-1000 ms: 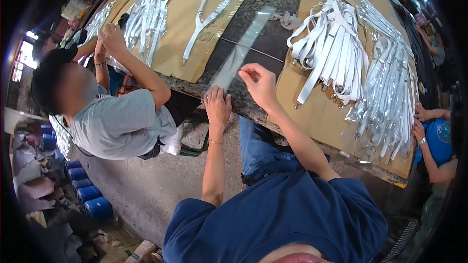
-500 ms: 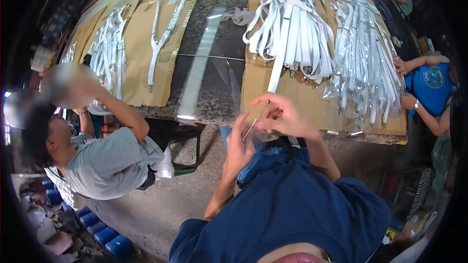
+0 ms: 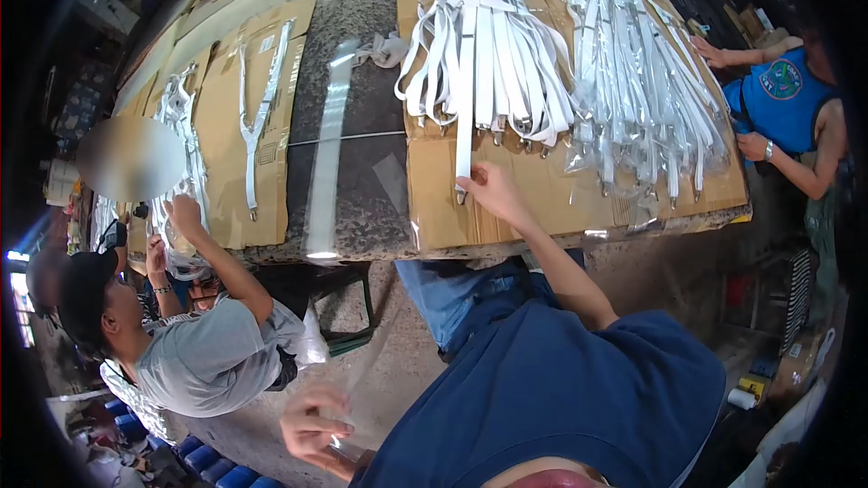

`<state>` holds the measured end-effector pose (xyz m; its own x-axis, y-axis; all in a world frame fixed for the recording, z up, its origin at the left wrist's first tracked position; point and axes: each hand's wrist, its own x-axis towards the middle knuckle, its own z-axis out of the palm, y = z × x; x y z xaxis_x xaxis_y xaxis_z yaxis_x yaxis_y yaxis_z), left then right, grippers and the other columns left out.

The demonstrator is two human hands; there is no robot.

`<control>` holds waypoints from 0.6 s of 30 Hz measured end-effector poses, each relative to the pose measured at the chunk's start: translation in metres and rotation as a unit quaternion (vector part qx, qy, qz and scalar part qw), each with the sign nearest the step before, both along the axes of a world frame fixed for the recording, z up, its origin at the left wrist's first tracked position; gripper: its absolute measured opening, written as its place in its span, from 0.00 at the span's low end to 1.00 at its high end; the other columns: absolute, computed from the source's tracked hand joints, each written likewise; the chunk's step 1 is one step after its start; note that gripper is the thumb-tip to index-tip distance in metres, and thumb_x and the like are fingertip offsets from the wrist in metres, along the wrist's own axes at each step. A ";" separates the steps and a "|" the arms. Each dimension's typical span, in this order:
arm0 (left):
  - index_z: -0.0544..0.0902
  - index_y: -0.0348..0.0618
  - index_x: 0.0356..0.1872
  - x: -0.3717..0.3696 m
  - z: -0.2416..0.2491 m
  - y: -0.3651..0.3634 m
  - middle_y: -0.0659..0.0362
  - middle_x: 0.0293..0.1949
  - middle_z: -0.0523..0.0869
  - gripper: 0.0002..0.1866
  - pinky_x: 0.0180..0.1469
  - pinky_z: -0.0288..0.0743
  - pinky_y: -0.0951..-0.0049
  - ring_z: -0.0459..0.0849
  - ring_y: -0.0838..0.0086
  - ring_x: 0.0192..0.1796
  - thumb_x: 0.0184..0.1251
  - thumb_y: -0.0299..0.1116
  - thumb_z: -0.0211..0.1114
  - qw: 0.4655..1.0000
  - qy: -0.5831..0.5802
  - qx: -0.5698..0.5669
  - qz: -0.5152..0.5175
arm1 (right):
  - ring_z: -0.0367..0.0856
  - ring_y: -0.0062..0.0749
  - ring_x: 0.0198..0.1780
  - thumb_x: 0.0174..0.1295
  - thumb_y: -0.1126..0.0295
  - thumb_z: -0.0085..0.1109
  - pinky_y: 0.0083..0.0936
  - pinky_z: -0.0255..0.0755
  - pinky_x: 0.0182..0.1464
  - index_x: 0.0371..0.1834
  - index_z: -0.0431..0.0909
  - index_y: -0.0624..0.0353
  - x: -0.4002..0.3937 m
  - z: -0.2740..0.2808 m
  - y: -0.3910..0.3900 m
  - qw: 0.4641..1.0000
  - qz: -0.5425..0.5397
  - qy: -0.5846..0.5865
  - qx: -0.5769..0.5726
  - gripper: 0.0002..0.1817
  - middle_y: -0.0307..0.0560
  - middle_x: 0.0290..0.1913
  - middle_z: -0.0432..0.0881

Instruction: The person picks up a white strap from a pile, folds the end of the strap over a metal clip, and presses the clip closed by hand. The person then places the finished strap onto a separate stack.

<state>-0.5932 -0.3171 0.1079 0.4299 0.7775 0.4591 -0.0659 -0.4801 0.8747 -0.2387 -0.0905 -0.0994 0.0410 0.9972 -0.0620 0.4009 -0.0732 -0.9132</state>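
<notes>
A bundle of white elastic suspenders (image 3: 493, 54) with metal clips lies on a cardboard sheet (image 3: 443, 224). One white strap (image 3: 465, 140) hangs out of the bundle toward me. My right hand (image 3: 493, 192) pinches this strap's lower end by its metal clip. Low at the left, away from the table, my left hand (image 3: 316, 425) has curled fingers, smeared by motion. Clear plastic film (image 3: 348, 438) glints at those fingers; its full shape cannot be made out.
Suspenders in clear bags (image 3: 624, 81) lie to the right. A long clear plastic strip (image 3: 327, 154) crosses the dark tabletop. Left, a Y-shaped suspender (image 3: 252, 131) rests on cardboard. A person in grey (image 3: 212, 343) works at left; another in blue (image 3: 782, 81) at right.
My hands, together in front of me before, are apart now. The right went up to the strap's end; the left swung down to the left. The view has shifted.
</notes>
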 end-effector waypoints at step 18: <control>0.82 0.30 0.39 0.205 -0.160 0.128 0.56 0.37 0.84 0.12 0.42 0.73 0.78 0.79 0.78 0.36 0.71 0.31 0.57 0.845 -0.222 -0.422 0.242 | 0.76 0.13 0.31 0.61 0.74 0.59 0.14 0.69 0.33 0.34 0.79 0.65 -0.016 0.037 -0.080 0.943 0.106 0.290 -0.123 0.05 0.35 0.27 0.80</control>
